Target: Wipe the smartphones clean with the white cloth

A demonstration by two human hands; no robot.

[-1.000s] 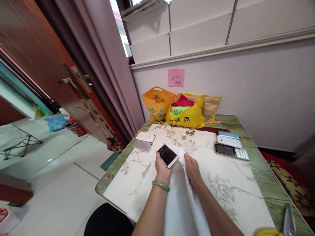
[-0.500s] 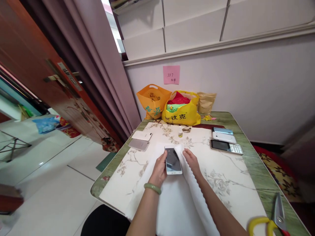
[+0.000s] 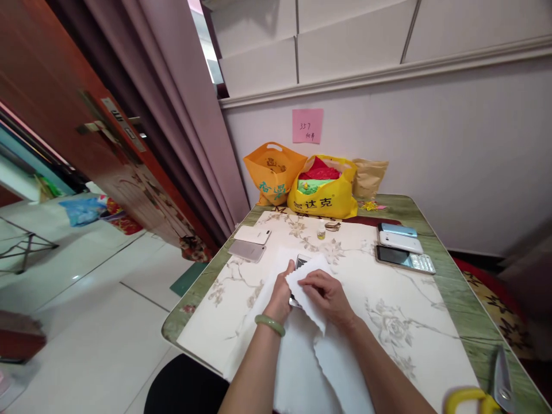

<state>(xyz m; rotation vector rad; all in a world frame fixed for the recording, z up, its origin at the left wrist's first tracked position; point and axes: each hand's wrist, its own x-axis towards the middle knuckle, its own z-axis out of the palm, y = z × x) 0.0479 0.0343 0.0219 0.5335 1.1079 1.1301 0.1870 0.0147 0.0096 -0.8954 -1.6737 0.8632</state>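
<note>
My left hand [image 3: 281,294] is closed around the left side of a white smartphone [image 3: 302,261], its thumb along the edge. A white cloth [image 3: 311,283] with a scalloped edge is folded over the phone's screen, so only the top and a bottom corner show. With bent fingers, my right hand [image 3: 330,296] presses a fold of that cloth onto the screen. More of the cloth spreads beneath the phone and toward me. A green bangle [image 3: 269,325] sits on my left wrist.
Two phones [image 3: 247,250] lie at left. A blue phone [image 3: 399,230], a white phone [image 3: 401,242] and a keypad phone [image 3: 405,259] lie at right. Behind are a small bottle [image 3: 321,234], a yellow bag [image 3: 323,201] and an orange bag [image 3: 275,172]. Yellow-handled scissors [image 3: 495,391] lie front right.
My right hand has moved left, carrying the cloth's edge across the phone, which now covers most of the screen. My left hand keeps its hold. The view has shifted slightly.
</note>
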